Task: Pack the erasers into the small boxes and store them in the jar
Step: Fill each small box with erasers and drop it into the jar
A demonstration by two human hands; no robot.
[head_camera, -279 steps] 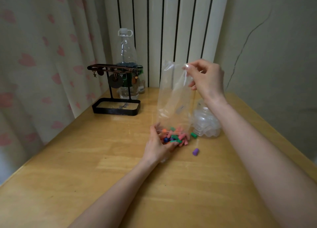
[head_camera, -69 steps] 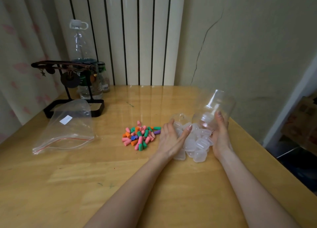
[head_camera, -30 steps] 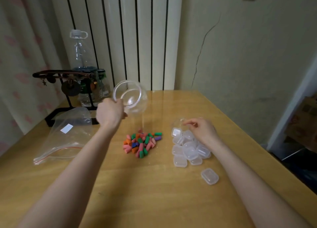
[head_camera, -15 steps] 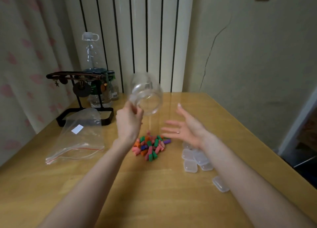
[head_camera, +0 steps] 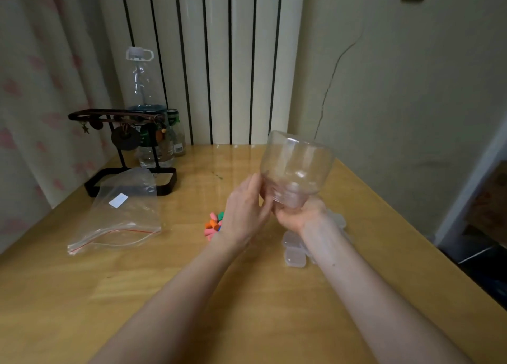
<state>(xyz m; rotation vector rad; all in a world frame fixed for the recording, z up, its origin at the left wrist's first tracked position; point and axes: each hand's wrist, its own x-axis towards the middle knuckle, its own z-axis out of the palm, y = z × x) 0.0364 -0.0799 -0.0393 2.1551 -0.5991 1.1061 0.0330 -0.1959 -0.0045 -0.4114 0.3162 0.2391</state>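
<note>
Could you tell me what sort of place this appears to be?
Likely a room in a home: a wooden table sits in a corner, with a heart-patterned curtain on one side and what looks like a white radiator behind.

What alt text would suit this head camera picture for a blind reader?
Two hands hold an empty clear jar above a wooden table, the left hand at its side, the right hand round its neck. Coloured erasers and small clear boxes lie beneath, partly hidden by the arms; an empty zip bag lies at the left.
</note>
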